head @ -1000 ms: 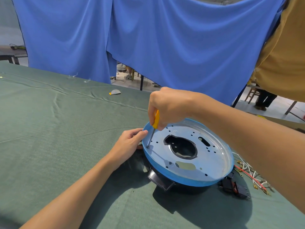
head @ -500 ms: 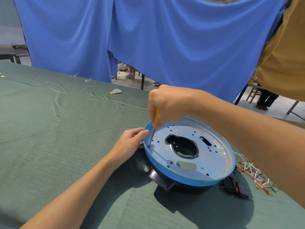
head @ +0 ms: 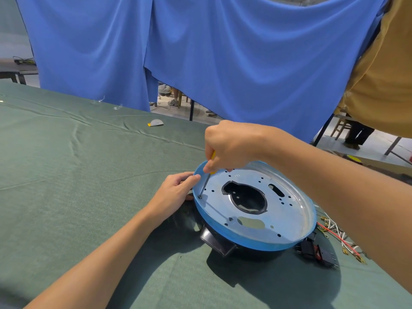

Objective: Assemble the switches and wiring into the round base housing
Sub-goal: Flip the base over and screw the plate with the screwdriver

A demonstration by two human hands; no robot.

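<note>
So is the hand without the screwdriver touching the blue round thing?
Touching. The head view shows the fingertips of the left hand gripping the blue rim of the round base housing.

One housing (head: 245, 243), one screwdriver (head: 206, 183), two hands (head: 174, 195) (head: 231, 148)

Green-clothed table (head: 66, 175) — round base housing (head: 289, 221), black switches (head: 316, 253), loose wires (head: 344, 240) — small grey tag (head: 156, 123)
</note>
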